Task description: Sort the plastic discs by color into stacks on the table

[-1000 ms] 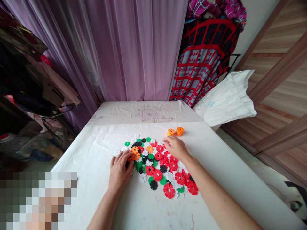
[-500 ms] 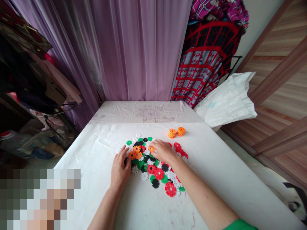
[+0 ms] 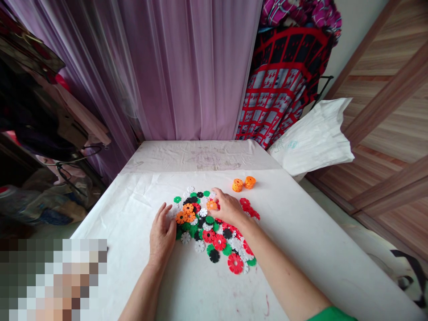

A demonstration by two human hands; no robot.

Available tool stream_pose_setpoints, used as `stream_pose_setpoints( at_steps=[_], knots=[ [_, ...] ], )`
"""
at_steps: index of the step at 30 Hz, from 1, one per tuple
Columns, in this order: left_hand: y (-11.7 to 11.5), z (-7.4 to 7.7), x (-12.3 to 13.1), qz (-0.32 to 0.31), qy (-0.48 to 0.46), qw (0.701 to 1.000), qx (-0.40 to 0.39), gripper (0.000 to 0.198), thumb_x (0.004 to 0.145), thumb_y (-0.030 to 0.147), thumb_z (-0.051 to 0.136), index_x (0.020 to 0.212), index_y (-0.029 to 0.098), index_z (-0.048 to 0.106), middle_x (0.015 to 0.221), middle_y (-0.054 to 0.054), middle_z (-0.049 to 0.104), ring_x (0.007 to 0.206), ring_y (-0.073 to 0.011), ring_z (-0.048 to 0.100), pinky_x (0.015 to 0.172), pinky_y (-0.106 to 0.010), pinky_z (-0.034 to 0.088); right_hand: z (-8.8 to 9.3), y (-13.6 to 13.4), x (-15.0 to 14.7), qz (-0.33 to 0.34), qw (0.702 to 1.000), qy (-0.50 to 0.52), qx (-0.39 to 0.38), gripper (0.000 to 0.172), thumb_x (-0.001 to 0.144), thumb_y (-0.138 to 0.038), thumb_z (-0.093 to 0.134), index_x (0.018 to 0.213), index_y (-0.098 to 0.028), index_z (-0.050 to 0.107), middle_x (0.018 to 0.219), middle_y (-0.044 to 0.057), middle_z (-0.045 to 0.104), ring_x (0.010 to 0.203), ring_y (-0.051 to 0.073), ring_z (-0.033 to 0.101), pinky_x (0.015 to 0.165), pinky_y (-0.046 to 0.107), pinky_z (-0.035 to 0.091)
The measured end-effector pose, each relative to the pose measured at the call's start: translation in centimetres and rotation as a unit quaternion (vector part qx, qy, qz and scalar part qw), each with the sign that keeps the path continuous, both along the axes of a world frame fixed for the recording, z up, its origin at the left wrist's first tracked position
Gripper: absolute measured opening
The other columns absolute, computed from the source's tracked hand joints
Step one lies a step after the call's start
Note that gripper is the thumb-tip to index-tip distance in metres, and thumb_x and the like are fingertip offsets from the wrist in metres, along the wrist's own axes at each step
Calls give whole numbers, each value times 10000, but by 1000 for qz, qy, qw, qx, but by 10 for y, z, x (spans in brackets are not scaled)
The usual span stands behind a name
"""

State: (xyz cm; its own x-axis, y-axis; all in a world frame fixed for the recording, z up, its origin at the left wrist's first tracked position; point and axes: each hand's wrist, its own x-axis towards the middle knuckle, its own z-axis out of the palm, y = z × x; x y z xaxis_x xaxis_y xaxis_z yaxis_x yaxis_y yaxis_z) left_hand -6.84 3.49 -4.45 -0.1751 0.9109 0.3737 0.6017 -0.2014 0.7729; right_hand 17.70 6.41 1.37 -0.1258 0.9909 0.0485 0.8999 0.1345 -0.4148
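Plastic discs [image 3: 209, 236] lie heaped on the table [image 3: 301, 249], two stacks [image 3: 243, 183] apparently behind them.

The flower-shaped plastic discs [image 3: 214, 227] are red, white, black, green and orange on a white sheet [image 3: 294, 254], before a purple curtain [image 3: 190, 76] and a red-and-black grid-patterned cloth [image 3: 284, 84].

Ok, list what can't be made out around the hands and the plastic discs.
Head view only:
Discs under the right hand: its palm hides them.
Lower discs in the pile: upper discs cover them.
Disc count in the orange stacks: too small.
Bottom-left corner: a pixelated block hides it.
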Motion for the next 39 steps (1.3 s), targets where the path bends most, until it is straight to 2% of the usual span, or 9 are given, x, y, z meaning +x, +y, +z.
stream_pose_setpoints(
  at_steps=[3, 7, 11, 23, 28, 30, 32, 35, 39],
  knots=[
    [0, 0, 1, -5, 6, 1000, 1, 377, 883, 311, 508, 1236, 231, 614, 1436, -96, 555, 1312, -243, 531, 1095, -422, 449, 7, 9, 24, -57, 998, 21, 33, 743, 746, -270, 683, 1428, -237, 392, 1116, 40, 702, 953, 203, 660, 807, 294, 458],
    [-1, 0, 1, -1, 18, 1000, 0, 373, 885, 324, 510, 1230, 236, 621, 1427, -94, 563, 1295, -245, 546, 1054, -412, 485, 18, 32, 68, -139, 988, -9, 66, 753, 740, -277, 687, 1429, -210, 392, 1101, 44, 716, 951, 220, 665, 790, 303, 463],
    [0, 0, 1, -14, 36, 999, 8, 360, 884, 326, 516, 1216, 244, 631, 1407, -83, 582, 1273, -240, 566, 1046, -404, 492, 23, 48, 98, -171, 982, -42, 64, 755, 729, -293, 681, 1423, -224, 394, 1102, 37, 725, 949, 223, 673, 770, 301, 460],
    [1, -2, 0, -17, 45, 999, -2, 363, 891, 332, 500, 1214, 235, 634, 1408, -97, 580, 1254, -249, 581, 1029, -422, 507, 17, 50, 109, -182, 979, -39, 82, 688, 737, -294, 682, 1381, -240, 445, 1146, 35, 721, 971, 220, 672, 776, 303, 479],
    [2, -6, -2, -6, 25, 1000, 11, 376, 877, 225, 464, 1216, 240, 628, 1403, -76, 586, 1285, -224, 557, 1088, -413, 466, 10, 29, 87, -173, 977, 7, 126, 426, 802, -181, 580, 1216, -274, 615, 1065, 4, 741, 893, 182, 680, 789, 295, 503],
    [3, -6, -3, -1, 15, 1000, 15, 396, 869, 190, 442, 1219, 235, 622, 1404, -74, 585, 1295, -214, 548, 1110, -410, 448, 4, 21, 64, -127, 983, 31, 131, 307, 813, -165, 564, 1073, -273, 686, 1014, 1, 749, 864, 173, 680, 790, 289, 510],
    [3, -6, -3, 1, 4, 1000, 16, 402, 863, 176, 438, 1218, 230, 619, 1403, -75, 584, 1298, -210, 546, 1119, -407, 439, -1, 14, 37, -50, 991, 59, 109, 226, 824, -175, 572, 971, -269, 715, 972, -3, 755, 845, 163, 681, 792, 277, 514],
    [4, -6, -4, 2, -13, 1000, 18, 397, 859, 175, 451, 1216, 228, 616, 1399, -80, 586, 1298, -209, 546, 1125, -410, 431, -7, 10, -5, 44, 992, 88, 82, 224, 817, -155, 590, 949, -272, 728, 1025, 0, 753, 954, 166, 674, 874, 283, 506],
    [4, -6, -3, -1, -34, 999, 22, 394, 855, 178, 466, 1218, 229, 609, 1408, -84, 577, 1313, -212, 532, 1135, -420, 416, -7, 10, -44, 113, 987, 91, 72, 260, 810, -172, 622, 1028, -278, 716, 1198, 1, 709, 1109, 190, 626, 982, 332, 472]
  ],
)
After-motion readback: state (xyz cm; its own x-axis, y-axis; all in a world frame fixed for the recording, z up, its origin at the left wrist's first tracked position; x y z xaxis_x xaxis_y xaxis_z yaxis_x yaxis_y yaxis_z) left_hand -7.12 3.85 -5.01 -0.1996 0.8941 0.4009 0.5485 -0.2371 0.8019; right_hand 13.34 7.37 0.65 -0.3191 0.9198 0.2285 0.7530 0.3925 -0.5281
